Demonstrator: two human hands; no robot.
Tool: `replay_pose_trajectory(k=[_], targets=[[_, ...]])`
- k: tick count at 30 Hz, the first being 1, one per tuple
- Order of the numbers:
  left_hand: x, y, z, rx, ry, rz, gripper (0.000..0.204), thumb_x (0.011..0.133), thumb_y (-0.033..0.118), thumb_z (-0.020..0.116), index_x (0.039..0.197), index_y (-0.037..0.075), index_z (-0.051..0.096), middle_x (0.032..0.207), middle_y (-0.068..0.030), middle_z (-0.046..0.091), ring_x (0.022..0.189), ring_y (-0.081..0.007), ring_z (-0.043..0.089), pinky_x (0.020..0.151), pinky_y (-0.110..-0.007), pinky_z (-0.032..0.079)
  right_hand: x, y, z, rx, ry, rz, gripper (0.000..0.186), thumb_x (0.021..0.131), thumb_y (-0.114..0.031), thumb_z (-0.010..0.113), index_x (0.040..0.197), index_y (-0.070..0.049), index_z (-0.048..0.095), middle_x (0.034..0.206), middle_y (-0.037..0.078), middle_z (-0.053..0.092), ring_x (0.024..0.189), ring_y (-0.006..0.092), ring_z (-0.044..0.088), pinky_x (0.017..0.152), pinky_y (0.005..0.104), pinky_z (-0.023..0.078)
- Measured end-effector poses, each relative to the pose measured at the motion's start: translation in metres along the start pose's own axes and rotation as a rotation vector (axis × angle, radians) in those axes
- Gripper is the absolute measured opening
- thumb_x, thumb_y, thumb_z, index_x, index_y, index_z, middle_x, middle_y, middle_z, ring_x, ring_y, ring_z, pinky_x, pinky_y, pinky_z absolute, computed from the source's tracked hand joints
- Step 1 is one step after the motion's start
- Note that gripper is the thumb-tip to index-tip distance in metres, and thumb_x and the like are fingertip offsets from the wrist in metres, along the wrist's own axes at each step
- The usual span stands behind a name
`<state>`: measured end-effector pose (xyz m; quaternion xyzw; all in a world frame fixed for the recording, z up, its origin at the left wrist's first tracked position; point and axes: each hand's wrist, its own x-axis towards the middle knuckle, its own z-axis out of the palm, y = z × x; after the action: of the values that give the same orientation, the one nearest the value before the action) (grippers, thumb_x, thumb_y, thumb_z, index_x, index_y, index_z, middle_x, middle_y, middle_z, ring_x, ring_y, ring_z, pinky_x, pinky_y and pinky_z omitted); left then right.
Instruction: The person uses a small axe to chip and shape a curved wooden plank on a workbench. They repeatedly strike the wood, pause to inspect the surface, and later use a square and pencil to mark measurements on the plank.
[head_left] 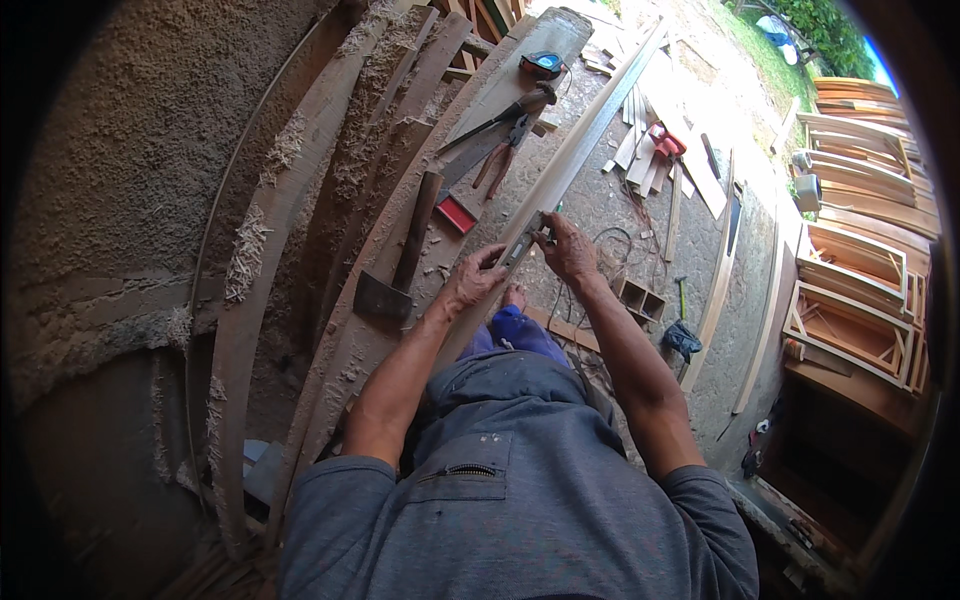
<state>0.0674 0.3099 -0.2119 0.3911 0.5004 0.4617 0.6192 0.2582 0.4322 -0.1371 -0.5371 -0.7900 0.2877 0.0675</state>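
A long, narrow, pale wooden board runs from my waist out toward the bright far yard. My left hand is closed at its left edge, thumb and fingers bent over the wood. From the other side, my right hand pinches a small grey metal piece lying against the board; the fingers partly cover it, and its exact kind is unclear. Beside my left hand, a hatchet with a dark wooden handle rests on the bench plank. Further along lie a red-handled saw, pliers, a hammer and a tape measure.
Curved planks with curly shavings lean by the rough wall on the left. On the floor are a red power tool, cables, wood strips and a small open box. Wooden frames are stacked at right.
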Motion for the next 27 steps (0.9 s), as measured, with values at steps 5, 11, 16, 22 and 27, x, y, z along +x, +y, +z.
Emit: replay_pose_trajectory(k=[5,11,16,22,27], targets=[[0.025,0.068,-0.01,0.64,-0.272,-0.052,0.084,0.087,0.016,0.074,0.159,0.027,0.03,0.153,-0.0173,0.046,0.134,-0.0328,0.053,0.11,-0.042,0.046,-0.004,0.006,-0.003,-0.005,0.006,0.041,0.039,0.092,-0.035,0.071,0.123,-0.012,0.061,0.118,0.014,0.069,0.111,0.0369,0.066,0.088,0.0488,0.053],[0.056,0.104,-0.013,1.166,-0.447,0.012,0.1,0.08,0.025,0.082,0.16,0.038,0.023,0.163,-0.0167,0.03,0.141,-0.0397,0.045,0.115,-0.049,0.042,-0.005,-0.008,-0.012,-0.015,-0.029,0.076,0.038,0.093,-0.036,0.069,0.123,-0.013,0.062,0.116,0.015,0.069,0.11,0.0372,0.066,0.088,0.0494,0.052],[0.067,0.106,-0.013,1.228,-0.532,-0.033,0.103,0.079,0.031,0.085,0.16,0.04,0.022,0.161,-0.0145,0.035,0.14,-0.0376,0.046,0.113,-0.049,0.044,-0.004,0.0,-0.008,-0.02,0.001,0.019,0.038,0.093,-0.036,0.07,0.123,-0.012,0.062,0.115,0.015,0.07,0.109,0.0379,0.066,0.088,0.0493,0.053],[0.069,0.129,-0.003,1.273,-0.58,-0.173,0.103,0.08,0.034,0.084,0.16,0.039,0.02,0.147,-0.0157,0.053,0.134,-0.0362,0.054,0.107,-0.051,0.047,-0.004,0.008,-0.003,0.002,0.044,-0.019,0.041,0.093,-0.037,0.07,0.124,-0.011,0.062,0.112,0.017,0.07,0.106,0.0385,0.067,0.086,0.0492,0.053],[0.064,0.132,0.0,1.337,-0.53,-0.218,0.102,0.082,0.037,0.083,0.161,0.038,0.017,0.137,-0.0165,0.061,0.126,-0.0371,0.06,0.102,-0.052,0.05,-0.017,-0.012,-0.009,0.085,0.114,0.137,0.041,0.099,-0.04,0.062,0.125,-0.009,0.063,0.106,0.019,0.071,0.098,0.0386,0.069,0.085,0.0471,0.053]])
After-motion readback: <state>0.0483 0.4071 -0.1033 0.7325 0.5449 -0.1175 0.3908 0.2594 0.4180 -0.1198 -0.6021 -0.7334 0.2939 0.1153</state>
